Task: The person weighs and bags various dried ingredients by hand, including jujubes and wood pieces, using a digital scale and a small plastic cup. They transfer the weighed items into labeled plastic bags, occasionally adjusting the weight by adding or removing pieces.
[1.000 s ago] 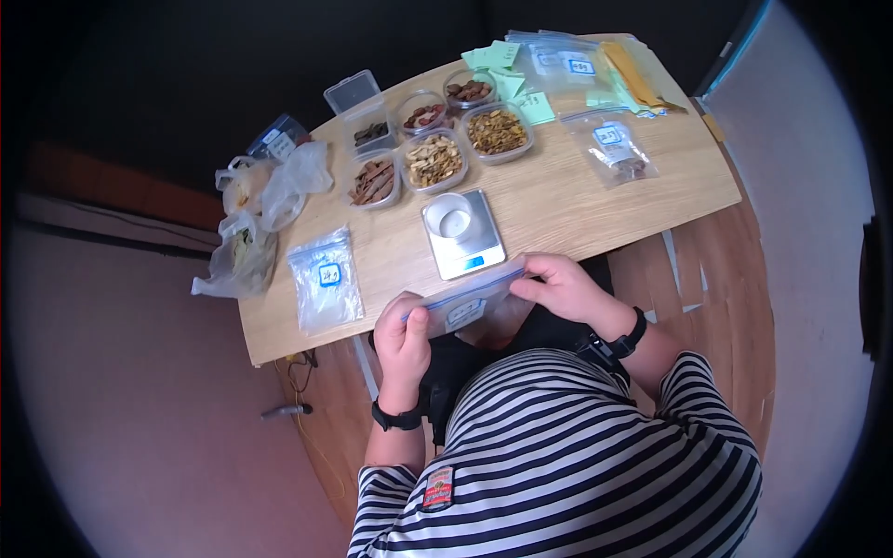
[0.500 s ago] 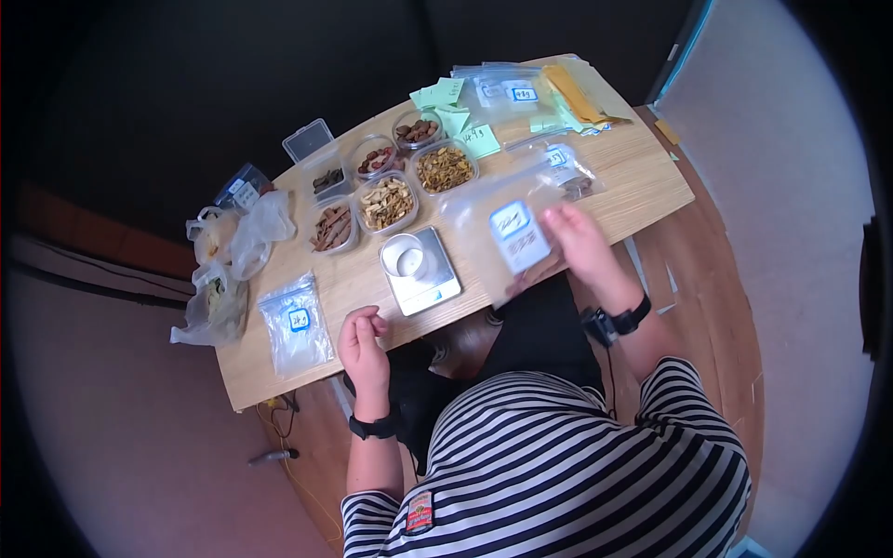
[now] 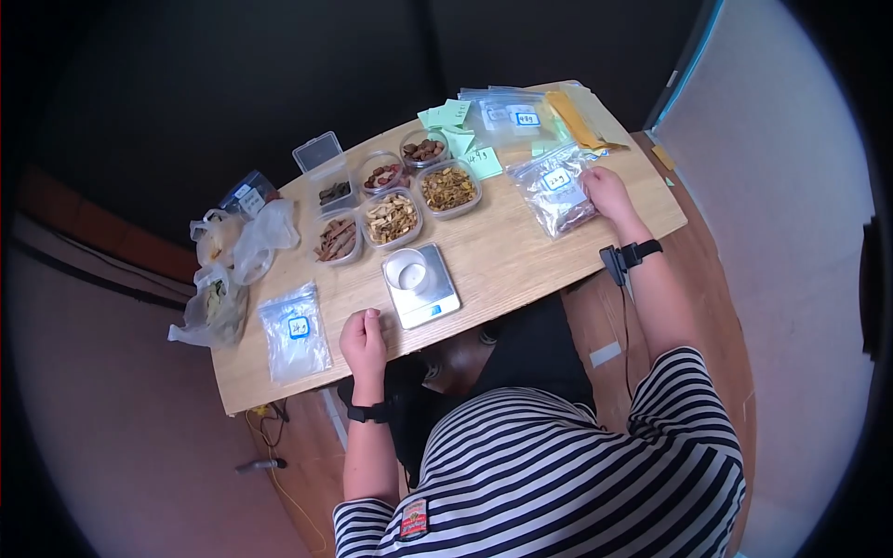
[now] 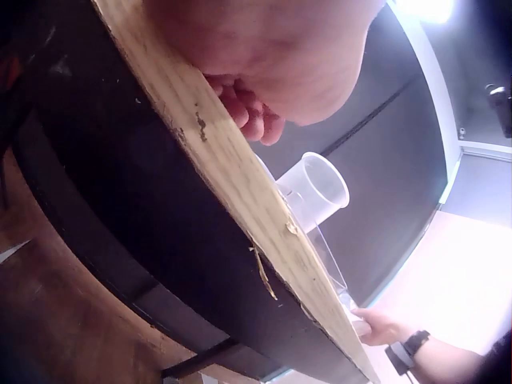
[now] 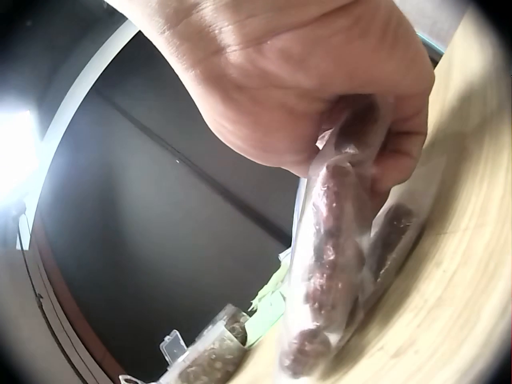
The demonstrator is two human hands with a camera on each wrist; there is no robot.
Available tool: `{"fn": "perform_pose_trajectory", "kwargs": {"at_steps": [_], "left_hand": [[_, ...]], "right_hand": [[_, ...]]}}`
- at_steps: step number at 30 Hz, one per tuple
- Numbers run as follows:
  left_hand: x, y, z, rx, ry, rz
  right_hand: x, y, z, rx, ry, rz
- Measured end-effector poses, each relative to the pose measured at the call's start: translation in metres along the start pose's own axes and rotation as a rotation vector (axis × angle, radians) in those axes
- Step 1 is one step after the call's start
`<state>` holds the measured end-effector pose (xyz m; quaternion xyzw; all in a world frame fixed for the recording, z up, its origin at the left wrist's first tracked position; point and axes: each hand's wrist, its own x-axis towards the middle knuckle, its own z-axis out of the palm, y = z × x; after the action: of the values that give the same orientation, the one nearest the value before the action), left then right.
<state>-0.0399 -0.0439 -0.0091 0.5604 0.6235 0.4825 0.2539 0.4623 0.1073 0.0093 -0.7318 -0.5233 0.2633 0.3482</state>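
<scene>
My right hand (image 3: 609,193) pinches the right edge of a clear zip bag (image 3: 544,197) with a blue-edged label, over the right part of the table. In the right wrist view the fingers of that hand (image 5: 320,92) curl round the bag (image 5: 324,272), which holds dark red pieces; another bag's dark contents show beside it. My left hand (image 3: 364,344) rests at the front table edge, holding nothing, its fingers loosely curled. Just right of it stands a scale (image 3: 439,305) bearing a white cup (image 3: 407,270). The left wrist view shows the cup (image 4: 316,192) beyond the table edge.
Several tubs, including one of yellow-brown pieces (image 3: 448,189), stand behind the scale. An empty-looking labelled bag (image 3: 296,349) lies front left, plastic bags (image 3: 265,244) behind it. Green notes (image 3: 483,164), flat bags (image 3: 507,119) and a yellow packet (image 3: 572,121) lie at the back right.
Both hands held the bag earlier; the left hand has let go. My right hand has carried the bag rightward, over the other bag at the right. The left fingers have curled in more.
</scene>
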Motion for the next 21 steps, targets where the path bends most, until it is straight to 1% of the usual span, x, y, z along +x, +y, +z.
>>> {"fn": "perform_pose_trajectory", "kwargs": {"at_steps": [1, 3, 4, 6, 7, 8, 9, 11, 12, 14, 15, 16, 17, 18, 20, 21], "left_hand": [[0.0, 0.001, -0.001, 0.001, 0.005, -0.004], [0.0, 0.007, -0.002, 0.016, -0.001, -0.008], [0.0, 0.007, -0.001, 0.022, 0.015, -0.021], [0.0, 0.006, -0.003, 0.092, -0.027, 0.041], [0.0, -0.004, -0.001, 0.095, -0.019, 0.057], [0.001, 0.001, -0.001, 0.129, -0.013, 0.086], [0.0, 0.008, -0.002, 0.136, -0.009, 0.084], [0.001, 0.007, 0.0, 0.17, 0.013, 0.133], [0.001, 0.01, -0.001, 0.182, 0.006, 0.14], [0.001, 0.015, -0.002, 0.201, 0.021, 0.141], [0.001, 0.016, -0.002, 0.2, 0.005, 0.14], [0.001, 0.016, -0.003, 0.198, -0.012, 0.141], [0.001, 0.016, -0.002, 0.204, 0.006, 0.136], [0.001, 0.015, -0.001, 0.186, 0.009, 0.124], [0.001, 0.012, -0.001, 0.134, 0.033, 0.087], [0.002, 0.012, -0.004, 0.138, 0.05, 0.087]], "right_hand": [[0.001, 0.004, 0.004, -0.001, -0.006, -0.003], [-0.011, -0.001, 0.014, -0.134, 0.282, -0.11], [-0.02, -0.006, 0.016, -0.133, 0.264, -0.121], [-0.052, -0.04, 0.019, -0.454, 0.386, -0.307], [-0.061, -0.044, 0.025, -0.446, 0.341, -0.374], [-0.067, -0.042, 0.031, -0.434, 0.295, -0.442], [-0.074, -0.039, 0.04, -0.416, 0.262, -0.472], [-0.084, -0.031, 0.055, -0.704, 0.136, -0.426], [-0.085, -0.03, 0.059, -0.69, 0.121, -0.451], [-0.085, -0.032, 0.063, -0.691, 0.304, -0.483], [-0.092, -0.048, 0.061, -0.681, 0.293, -0.502], [-0.101, -0.064, 0.057, -0.603, 0.337, -0.574], [-0.11, -0.078, 0.057, -0.524, 0.38, -0.642], [-0.119, -0.082, 0.065, -0.516, 0.374, -0.658], [-0.137, -0.087, 0.081, -0.169, 0.189, -0.71], [-0.145, -0.09, 0.09, -0.084, 0.083, -0.68]]}}
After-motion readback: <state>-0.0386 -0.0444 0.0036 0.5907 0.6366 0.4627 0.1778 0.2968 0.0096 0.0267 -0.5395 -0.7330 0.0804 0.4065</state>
